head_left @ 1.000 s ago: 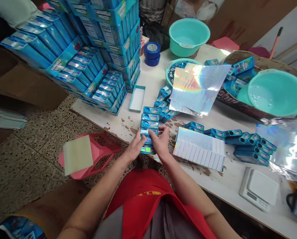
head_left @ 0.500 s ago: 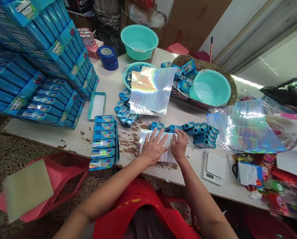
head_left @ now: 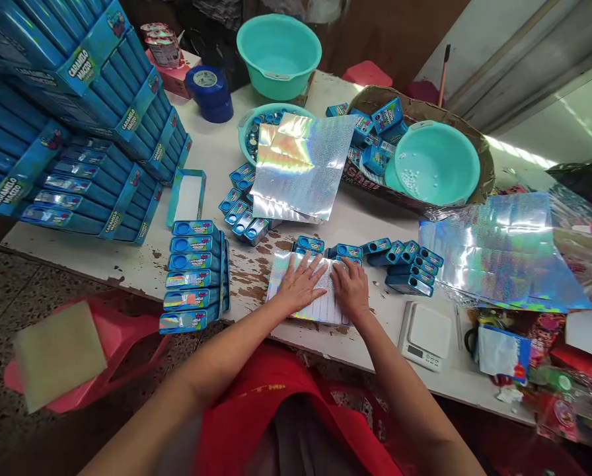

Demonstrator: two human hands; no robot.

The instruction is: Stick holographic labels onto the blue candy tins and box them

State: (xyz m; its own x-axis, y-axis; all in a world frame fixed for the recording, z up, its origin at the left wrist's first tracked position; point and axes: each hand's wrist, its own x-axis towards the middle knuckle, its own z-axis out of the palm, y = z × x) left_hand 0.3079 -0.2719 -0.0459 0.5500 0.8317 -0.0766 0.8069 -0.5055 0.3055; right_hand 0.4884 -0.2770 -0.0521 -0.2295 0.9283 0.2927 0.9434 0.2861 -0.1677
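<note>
Touching silver sheet (head_left: 320,309), left fingers (head_left: 304,264) spread

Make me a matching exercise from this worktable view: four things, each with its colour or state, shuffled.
Column one:
1. Left hand
2. Tape rolls
3. Scale
4. Stool

Column two:
A. White, with a small dark display
B. Pinkish-red, bearing a pale square sheet
C. Spread over a silvery sheet
D. Blue, stacked on one another

Pairs: 1-C; 2-D; 3-A; 4-B
</note>
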